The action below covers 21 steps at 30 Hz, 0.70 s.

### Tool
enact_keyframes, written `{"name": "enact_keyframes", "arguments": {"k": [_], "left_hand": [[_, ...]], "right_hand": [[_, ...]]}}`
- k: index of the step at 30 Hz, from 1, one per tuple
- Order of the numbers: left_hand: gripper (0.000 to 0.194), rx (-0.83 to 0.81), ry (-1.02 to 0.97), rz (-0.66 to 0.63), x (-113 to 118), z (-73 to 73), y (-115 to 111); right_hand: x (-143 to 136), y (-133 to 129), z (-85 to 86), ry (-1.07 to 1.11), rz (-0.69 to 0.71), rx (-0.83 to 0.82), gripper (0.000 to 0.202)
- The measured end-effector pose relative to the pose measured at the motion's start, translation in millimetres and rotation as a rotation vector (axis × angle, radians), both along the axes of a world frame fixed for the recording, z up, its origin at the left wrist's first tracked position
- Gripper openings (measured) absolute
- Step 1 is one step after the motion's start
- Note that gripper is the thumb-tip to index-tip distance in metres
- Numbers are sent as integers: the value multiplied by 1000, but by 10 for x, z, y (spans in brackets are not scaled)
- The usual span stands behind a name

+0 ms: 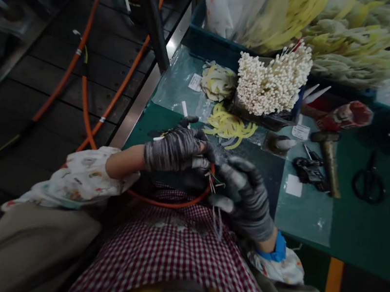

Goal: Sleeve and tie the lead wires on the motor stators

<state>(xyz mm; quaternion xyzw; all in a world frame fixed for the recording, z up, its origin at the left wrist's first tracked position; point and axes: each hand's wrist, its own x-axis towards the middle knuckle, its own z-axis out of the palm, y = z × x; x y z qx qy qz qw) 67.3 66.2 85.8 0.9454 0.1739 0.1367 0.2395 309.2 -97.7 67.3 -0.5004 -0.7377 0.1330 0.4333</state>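
An orange cable [185,205] curves across my lap, and its stripped end rises beside my left hand [179,149]. That hand, in a grey striped glove, has its fingers closed around the cable near the end. Thin loose wires [215,185] and pale strands [217,223] fan out from the end. My right hand [251,199], gloved alike, is just right of the wires. Its thumb and fingers are apart; whether a fingertip touches a strand is unclear. A white tube [184,109] sticks up behind my left hand.
Yellow curved strips [230,124] lie behind the hands, before a box of thin white sticks [272,79]. A hammer [330,162] and black scissors [369,181] rest on the green table [377,234]. Blue bins [215,40] stand behind. More orange cables [128,76] hang at left.
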Motion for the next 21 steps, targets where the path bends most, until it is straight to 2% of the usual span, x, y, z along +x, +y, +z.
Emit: {"name": "enact_keyframes", "arguments": {"k": [3,5,8,10,12,15,18,20,21], "left_hand": [[32,-136,-56,1,-3,1,5],[45,-119,-124,118,-58,-22,-96],[72,80,-210,229,-160,-48,-396],[80,259,-242,258,-183,-64,-634],[71,379,-249,316,-150,-106,-835],[37,427,-251,403,-46,-255,-986],[32,471,-263,400,-19,-422,-962],[30,475,-250,357,-110,-440,-892],[28,454,-250,309,-190,-403,-850]], "right_hand": [[-126,33,9,71,188,-40,40],[-193,46,-6,112,171,-43,32],[-228,42,-23,144,59,-37,18],[-239,42,-26,158,33,-52,15],[-278,72,-32,183,22,-46,15],[-427,193,-79,320,-37,40,12],[-632,350,-208,605,-152,125,11],[-734,426,-336,747,-275,85,8],[-768,452,-405,773,-337,26,10]]}}
